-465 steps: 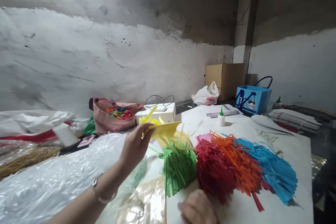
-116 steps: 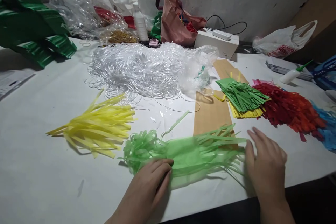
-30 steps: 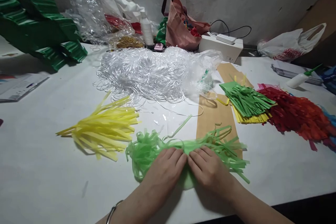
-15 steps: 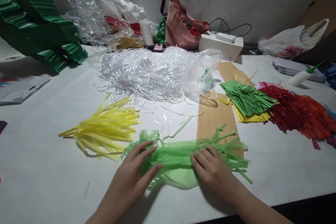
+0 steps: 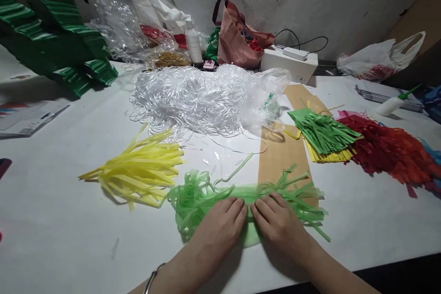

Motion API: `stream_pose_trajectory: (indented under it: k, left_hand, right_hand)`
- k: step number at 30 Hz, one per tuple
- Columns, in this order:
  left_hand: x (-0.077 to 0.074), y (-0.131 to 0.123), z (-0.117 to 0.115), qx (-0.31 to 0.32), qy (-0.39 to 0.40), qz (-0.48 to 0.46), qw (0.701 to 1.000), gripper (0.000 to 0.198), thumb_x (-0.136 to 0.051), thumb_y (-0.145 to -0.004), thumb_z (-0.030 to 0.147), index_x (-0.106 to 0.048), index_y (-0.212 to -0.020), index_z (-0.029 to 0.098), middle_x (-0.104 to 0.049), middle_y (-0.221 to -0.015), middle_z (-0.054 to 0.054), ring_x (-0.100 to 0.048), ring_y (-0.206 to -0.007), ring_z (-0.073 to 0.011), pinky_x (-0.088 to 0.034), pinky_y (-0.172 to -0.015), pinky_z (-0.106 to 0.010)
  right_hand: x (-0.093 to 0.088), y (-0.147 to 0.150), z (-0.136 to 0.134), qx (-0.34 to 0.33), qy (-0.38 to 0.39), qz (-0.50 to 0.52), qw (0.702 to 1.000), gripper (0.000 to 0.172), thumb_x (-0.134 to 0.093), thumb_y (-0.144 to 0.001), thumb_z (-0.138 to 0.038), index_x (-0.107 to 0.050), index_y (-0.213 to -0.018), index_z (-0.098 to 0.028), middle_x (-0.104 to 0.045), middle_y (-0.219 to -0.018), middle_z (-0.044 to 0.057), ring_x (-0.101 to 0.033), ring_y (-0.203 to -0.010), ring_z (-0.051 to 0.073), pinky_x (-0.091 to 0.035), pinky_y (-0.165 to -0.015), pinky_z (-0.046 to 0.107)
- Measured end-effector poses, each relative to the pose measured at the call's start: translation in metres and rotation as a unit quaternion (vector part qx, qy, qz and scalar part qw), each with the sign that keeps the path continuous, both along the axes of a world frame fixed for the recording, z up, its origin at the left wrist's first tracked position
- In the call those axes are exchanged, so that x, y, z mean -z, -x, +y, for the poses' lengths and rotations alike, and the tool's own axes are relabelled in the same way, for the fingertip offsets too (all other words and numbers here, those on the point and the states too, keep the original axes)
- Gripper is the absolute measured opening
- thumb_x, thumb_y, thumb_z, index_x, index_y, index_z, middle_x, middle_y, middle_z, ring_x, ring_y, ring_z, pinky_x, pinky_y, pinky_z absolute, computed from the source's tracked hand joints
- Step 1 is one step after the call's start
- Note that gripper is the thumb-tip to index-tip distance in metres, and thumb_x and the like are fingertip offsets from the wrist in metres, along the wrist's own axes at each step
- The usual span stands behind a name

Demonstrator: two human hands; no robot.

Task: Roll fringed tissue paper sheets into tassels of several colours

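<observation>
Light green fringed tissue paper [image 5: 193, 206] lies across the table in front of me, its cut strips fanning out at both ends. My left hand [image 5: 222, 223] is closed on its middle, fingers bent over the gathered paper. Close beside it my right hand [image 5: 277, 220] also grips the middle, with curled fingers and a small gap between the two hands. The fingertips are partly hidden. To the left rests a yellow tissue tassel [image 5: 141, 170] with a twisted end.
A heap of white shiny string [image 5: 186, 96] lies behind the tissue. Brown card [image 5: 284, 156] reaches under its right end. Green fringed paper [image 5: 324, 131], red fringed paper [image 5: 389, 147] and a glue bottle [image 5: 392, 103] lie right. A large green folded-paper shape [image 5: 58, 41] stands left.
My left hand has moved right along the green tissue, from its left part to the middle beside my right hand, and its spread fingers have closed. My right hand stays put.
</observation>
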State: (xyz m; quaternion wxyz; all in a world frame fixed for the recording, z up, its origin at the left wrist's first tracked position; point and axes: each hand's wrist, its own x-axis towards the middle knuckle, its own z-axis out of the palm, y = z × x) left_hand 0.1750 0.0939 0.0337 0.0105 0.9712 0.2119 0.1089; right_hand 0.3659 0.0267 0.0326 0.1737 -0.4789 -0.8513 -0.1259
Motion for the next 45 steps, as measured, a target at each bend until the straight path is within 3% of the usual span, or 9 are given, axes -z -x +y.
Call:
stream_pose_trajectory:
  k: [5, 9, 13, 16, 20, 26, 39, 42, 45]
  left_hand:
    - [0.006, 0.038, 0.015, -0.042, -0.028, -0.039, 0.998, 0.042, -0.042, -0.087, -0.007, -0.067, -0.116, 0.009, -0.073, -0.122, -0.016, -0.069, -0.108, -0.0281, -0.059, -0.092, -0.042]
    - [0.006, 0.057, 0.021, -0.034, -0.016, -0.07, 0.997, 0.034, -0.041, -0.097, 0.004, -0.068, -0.117, 0.011, -0.073, -0.125, -0.014, -0.068, -0.112, -0.0267, -0.058, -0.094, -0.041]
    - [0.003, 0.053, 0.022, -0.056, 0.037, -0.092, 0.993, 0.029, -0.044, -0.103, 0.021, -0.071, -0.108, 0.013, -0.075, -0.12, -0.012, -0.069, -0.109, -0.0272, -0.057, -0.093, -0.042]
    - [-0.003, 0.048, 0.022, -0.089, 0.092, -0.111, 0.985, 0.032, -0.041, -0.103, 0.021, -0.072, -0.098, 0.016, -0.075, -0.116, -0.01, -0.068, -0.108, -0.0262, -0.057, -0.092, -0.041]
    - [-0.008, 0.042, 0.026, -0.136, 0.141, -0.121, 0.973, 0.033, -0.039, -0.102, 0.022, -0.069, -0.089, 0.018, -0.075, -0.107, -0.009, -0.068, -0.1, -0.0242, -0.056, -0.089, -0.039]
    - [-0.008, 0.03, 0.038, -0.169, 0.131, -0.052, 0.975, 0.035, -0.038, -0.1, 0.024, -0.065, -0.079, 0.017, -0.068, -0.102, -0.011, -0.066, -0.09, -0.0251, -0.058, -0.081, -0.041]
    - [-0.007, 0.023, 0.038, -0.176, 0.08, -0.02, 0.981, 0.025, -0.046, -0.096, 0.015, -0.064, -0.079, 0.014, -0.064, -0.097, -0.012, -0.064, -0.085, -0.0263, -0.058, -0.074, -0.042]
    - [-0.003, 0.022, 0.038, -0.182, 0.062, -0.026, 0.981, 0.022, -0.047, -0.095, 0.014, -0.062, -0.079, 0.014, -0.064, -0.096, -0.012, -0.063, -0.084, -0.0271, -0.058, -0.072, -0.042]
    - [0.0, 0.021, 0.037, -0.183, 0.045, -0.036, 0.981, 0.019, -0.048, -0.094, 0.013, -0.061, -0.08, 0.015, -0.064, -0.093, -0.012, -0.062, -0.081, -0.0278, -0.057, -0.07, -0.043]
  right_hand:
    - [-0.003, -0.002, 0.0, 0.005, 0.009, 0.018, 1.0, 0.028, -0.043, -0.093, -0.003, -0.067, -0.107, -0.009, -0.067, -0.091, 0.011, -0.055, -0.087, 0.025, -0.043, -0.093, 0.044]
    - [-0.003, -0.003, 0.001, 0.001, 0.036, 0.057, 0.998, 0.029, -0.04, -0.095, -0.003, -0.067, -0.106, -0.009, -0.066, -0.092, 0.011, -0.055, -0.087, 0.024, -0.043, -0.091, 0.042]
    - [-0.006, -0.002, 0.004, 0.044, 0.082, 0.144, 0.985, 0.022, -0.044, -0.1, -0.01, -0.065, -0.095, -0.015, -0.064, -0.091, 0.008, -0.055, -0.088, 0.022, -0.043, -0.084, 0.037]
    - [-0.009, 0.0, 0.008, 0.095, 0.119, 0.174, 0.973, 0.02, -0.047, -0.101, -0.015, -0.062, -0.088, -0.018, -0.061, -0.089, 0.005, -0.055, -0.087, 0.021, -0.04, -0.085, 0.038]
    - [-0.01, 0.003, 0.014, 0.161, 0.143, 0.145, 0.966, 0.021, -0.05, -0.1, -0.015, -0.057, -0.08, -0.019, -0.059, -0.088, 0.004, -0.053, -0.086, 0.022, -0.036, -0.083, 0.039]
    - [-0.009, 0.006, 0.023, 0.233, 0.147, 0.066, 0.959, 0.021, -0.057, -0.096, -0.016, -0.057, -0.075, -0.02, -0.06, -0.084, 0.004, -0.053, -0.083, 0.023, -0.031, -0.079, 0.039]
    - [-0.003, 0.004, 0.027, 0.247, 0.129, 0.064, 0.958, 0.019, -0.066, -0.09, -0.018, -0.058, -0.073, -0.02, -0.059, -0.079, 0.002, -0.053, -0.079, 0.023, -0.03, -0.076, 0.038]
    - [-0.008, 0.004, 0.025, 0.249, 0.09, 0.075, 0.961, 0.008, -0.062, -0.091, -0.014, -0.062, -0.084, -0.018, -0.063, -0.09, 0.006, -0.055, -0.087, 0.025, -0.032, -0.09, 0.046]
    - [-0.013, 0.006, 0.021, 0.149, 0.031, 0.097, 0.984, 0.019, -0.05, -0.092, -0.003, -0.062, -0.092, -0.018, -0.065, -0.102, 0.008, -0.055, -0.099, 0.024, -0.025, -0.106, 0.051]
